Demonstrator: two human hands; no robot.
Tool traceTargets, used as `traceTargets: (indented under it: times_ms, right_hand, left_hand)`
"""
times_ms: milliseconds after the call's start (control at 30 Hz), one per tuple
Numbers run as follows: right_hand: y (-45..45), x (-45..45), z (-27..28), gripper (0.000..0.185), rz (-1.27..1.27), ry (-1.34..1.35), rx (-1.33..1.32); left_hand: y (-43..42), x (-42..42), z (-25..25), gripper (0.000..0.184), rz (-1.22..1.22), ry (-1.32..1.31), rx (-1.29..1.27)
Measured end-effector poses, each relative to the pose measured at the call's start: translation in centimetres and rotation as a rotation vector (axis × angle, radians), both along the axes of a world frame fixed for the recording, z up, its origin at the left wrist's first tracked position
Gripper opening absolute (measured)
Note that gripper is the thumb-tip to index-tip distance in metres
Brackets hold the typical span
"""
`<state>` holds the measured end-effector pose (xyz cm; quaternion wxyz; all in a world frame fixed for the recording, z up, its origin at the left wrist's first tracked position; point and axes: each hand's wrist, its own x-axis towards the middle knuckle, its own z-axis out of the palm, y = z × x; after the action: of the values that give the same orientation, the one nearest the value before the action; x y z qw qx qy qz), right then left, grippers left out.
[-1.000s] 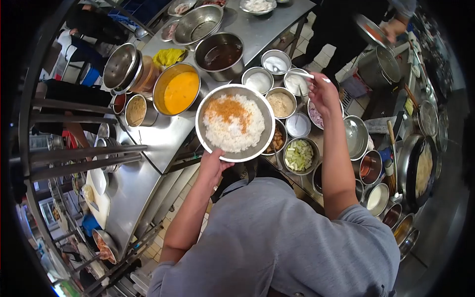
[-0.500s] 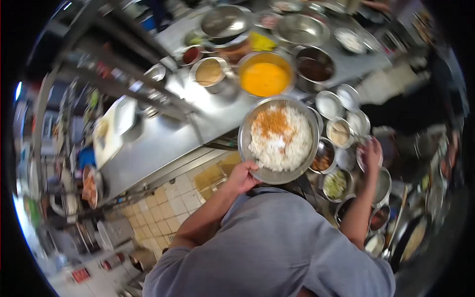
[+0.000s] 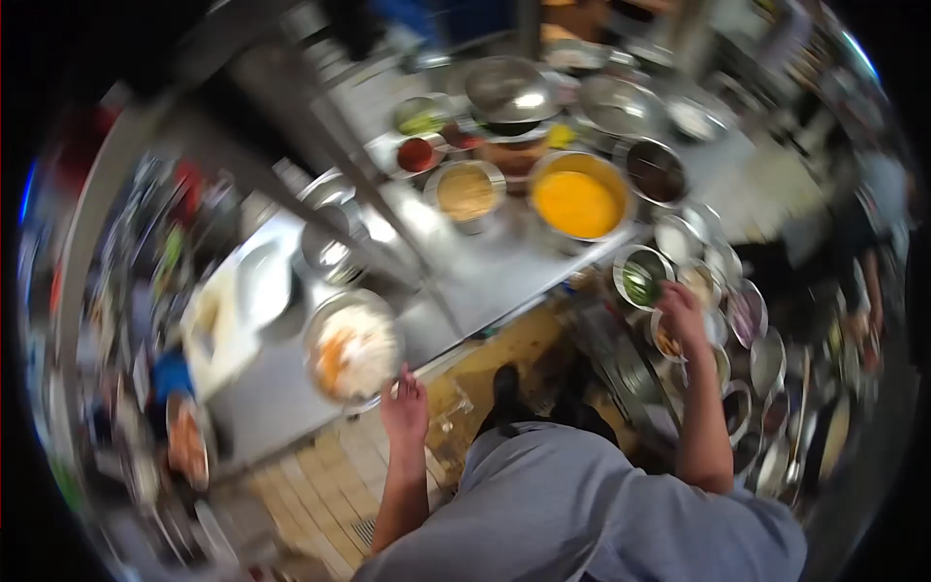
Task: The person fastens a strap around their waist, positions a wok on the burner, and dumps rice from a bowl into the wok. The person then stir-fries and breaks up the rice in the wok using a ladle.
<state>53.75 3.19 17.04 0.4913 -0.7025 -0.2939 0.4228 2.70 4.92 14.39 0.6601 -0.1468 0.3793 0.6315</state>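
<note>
hovers with seemingly released fingers [image 3: 415,388] on the left hand [image 3: 404,415] by the rice bowl [image 3: 321,312] at the near edge of the surface [image 3: 504,276], can't tell any grip in the right hand [image 3: 682,318] near the greens bowl [image 3: 644,256], and risks a tip-over from one stray bump.

Fisheye lens is curving room's edges; black vignette is swallowing corners. Light is glaring off stainless-steel counter [image 3: 485,291] and steel mixing bowl [image 3: 506,85], bleaching spots white. Narrow blue-white light strip [image 3: 855,53] is glowing at upper right, bluer strip [image 3: 27,194] at far left. Motion blur is smearing metal posts [image 3: 339,160] and white rice [image 3: 369,339]. Floor [image 3: 533,344] beside counter is lying in shadow. Grey shirt [image 3: 553,514] is showing clearer.
</note>
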Motion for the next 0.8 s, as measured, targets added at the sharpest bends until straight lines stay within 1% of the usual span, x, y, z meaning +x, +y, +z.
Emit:
traceTargets:
  times_ms: [33, 67, 100, 133, 167, 200, 233, 267, 300, 333, 367, 400, 433, 467, 533, 567, 600, 667, 700, 767, 800]
  right_hand:
    - [0.4, -2.6, 1.3, 0.027, 0.021, -0.018, -0.041]
    - [0.2, -4.9, 3.3, 0.029, 0.082, -0.076, -0.130]
    - [-0.5, -6.3, 1.6, 0.028, 0.103, -0.049, -0.071]
    - [-1.0, -8.1, 2.7, 0.027, 0.140, -0.050, -0.092]
    - [-1.8, -9.0, 1.2, 0.028, 0.186, -0.057, -0.078]
    - [-2.8, -10.7, 1.6, 0.027, 0.184, -0.028, -0.128]
    - [-4.3, -11.7, 0.0, 0.026, 0.189, -0.023, -0.110]
    - [-5.8, -12.7, -0.7, 0.026, 0.251, -0.077, -0.144]
    - [-7.7, -13.8, -1.8, 0.027, 0.242, -0.062, -0.168]
    - [-9.4, -15.0, -1.6, 0.028, 0.274, -0.171, -0.185]
    - [-11.6, -15.8, -3.0, 0.028, 0.301, -0.391, -0.150]
    - [-13.3, -16.6, -1.8, 0.029, 0.312, -0.408, -0.232]
    - [-15.3, -17.2, -1.8, 0.029, 0.289, -0.378, -0.232]
    - [-17.0, -17.8, -0.3, 0.030, 0.252, -0.331, -0.331]
    - [-21.2, -18.6, -0.6, 0.030, 0.112, -0.400, -0.286]
    - [-23.5, -19.2, -0.4, 0.029, 0.007, -0.415, -0.265]
    - [-25.8, -19.8, -0.3, 0.029, -0.102, -0.431, -0.250]
    - [-30.5, -21.3, -1.4, 0.028, -0.337, -0.415, -0.228]
    - [-33.1, -22.5, -1.4, 0.028, -0.464, -0.396, -0.249]
    - [-37.5, -24.5, -1.1, 0.028, -0.587, -0.319, -0.236]
    - [-39.9, -25.6, -0.8, 0.028, -0.634, -0.312, -0.237]
  left_hand:
    - [0.7, 1.0, 0.4, 0.026, -0.107, -0.033, -0.004]
    - [0.9, 1.9, 0.4, 0.025, -0.262, 0.032, -0.017]
    - [0.8, 2.6, 0.3, 0.024, -0.400, 0.106, -0.024]
    - [0.9, 3.2, -0.7, 0.024, -0.463, 0.092, -0.021]
    - [1.1, 3.8, -2.0, 0.021, -0.664, 0.125, -0.016]
    - [1.8, 4.7, -2.6, 0.019, -0.859, 0.165, -0.001]
    - [2.6, 6.0, -2.3, 0.019, -0.895, 0.164, 0.027]
    - [2.9, 7.4, -1.8, 0.018, -1.053, 0.208, 0.101]
    - [3.1, 9.0, -1.2, 0.018, -1.208, 0.254, 0.177]
    - [3.1, 10.8, -0.2, 0.018, -1.236, 0.255, 0.213]
    - [3.0, 12.8, 0.9, 0.018, -1.331, 0.303, 0.301]
    - [2.8, 14.7, 1.7, 0.018, -1.433, 0.350, 0.391]
    - [2.5, 16.2, 2.1, 0.018, -1.544, 0.337, 0.473]
    - [1.9, 17.6, 2.6, 0.018, -1.618, 0.326, 0.511]
    - [-0.5, 20.6, 3.4, 0.018, -1.813, 0.519, 0.757]
    - [-1.8, 21.8, 3.8, 0.018, -1.912, 0.668, 0.905]
    - [-3.2, 22.9, 5.0, 0.017, -2.024, 0.744, 1.044]
    - [-6.4, 25.0, 3.6, 0.018, -2.022, 0.859, 1.576]
    - [-8.4, 26.1, 2.8, 0.018, -2.113, 0.786, 1.670]
    - [-12.3, 27.4, 1.6, 0.022, -2.382, 0.633, 1.621]
    - [-15.0, 28.1, 2.4, 0.022, -2.416, 0.611, 1.656]
